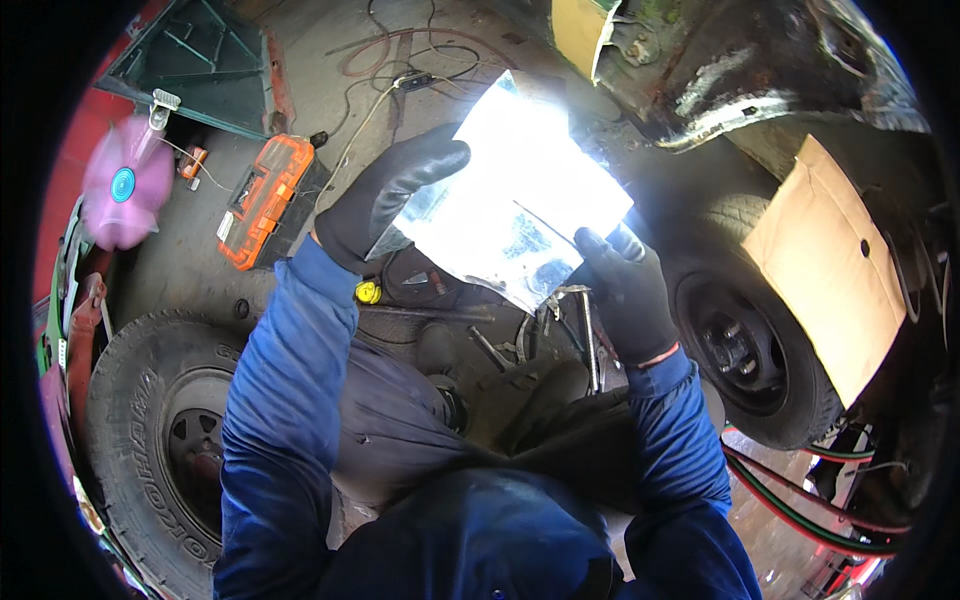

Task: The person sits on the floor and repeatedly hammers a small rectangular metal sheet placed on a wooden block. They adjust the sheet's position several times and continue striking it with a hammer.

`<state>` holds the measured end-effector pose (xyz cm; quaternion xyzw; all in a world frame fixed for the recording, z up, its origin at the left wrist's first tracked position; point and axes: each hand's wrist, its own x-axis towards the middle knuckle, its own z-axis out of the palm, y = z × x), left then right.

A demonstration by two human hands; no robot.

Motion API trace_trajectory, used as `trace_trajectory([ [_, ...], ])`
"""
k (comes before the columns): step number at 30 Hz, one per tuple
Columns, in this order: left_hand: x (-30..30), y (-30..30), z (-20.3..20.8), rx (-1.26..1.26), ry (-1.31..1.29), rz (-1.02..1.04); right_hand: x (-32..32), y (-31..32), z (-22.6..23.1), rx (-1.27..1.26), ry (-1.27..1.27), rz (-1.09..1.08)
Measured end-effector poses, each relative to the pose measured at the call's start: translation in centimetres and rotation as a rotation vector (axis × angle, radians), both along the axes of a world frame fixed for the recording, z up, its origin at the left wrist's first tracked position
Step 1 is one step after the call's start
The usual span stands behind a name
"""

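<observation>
A bent piece of shiny sheet metal (530, 215) is held up in front of me, so bright with glare that much of its surface is washed out. My left hand (395, 190), in a black glove, grips its left edge with the thumb across the front. At the lower right corner my right hand (625, 290), also gloved in black, pinches the sheet between thumb and fingers. A dark line, a cut or fold I cannot tell which, runs into the lower part of the metal. Several metal hand tools (590, 340) lie on the ground below.
An orange and black toolbox (268, 205) and a pink fan (124, 183) stand at the left. Large tyres flank me, one at left (130, 400), another at right (740, 340). Cardboard (830, 270) hangs by rusty vehicle bodywork (740, 70). Hoses (800, 510) run at lower right; cables cross the far floor.
</observation>
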<state>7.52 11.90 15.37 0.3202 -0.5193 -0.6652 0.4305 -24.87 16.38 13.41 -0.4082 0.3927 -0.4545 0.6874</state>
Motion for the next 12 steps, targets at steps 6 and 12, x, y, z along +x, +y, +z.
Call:
trace_trajectory([
  [6, -1.3, -1.6, 0.5, 0.123, -0.021, -0.02, -0.1, -1.5, -1.1, -0.075, 0.065, -0.104],
  [12, 0.1, -3.1, -3.4, 0.316, 0.261, -0.039, -0.4, -1.8, -1.9, -0.025, 0.024, -0.131],
])
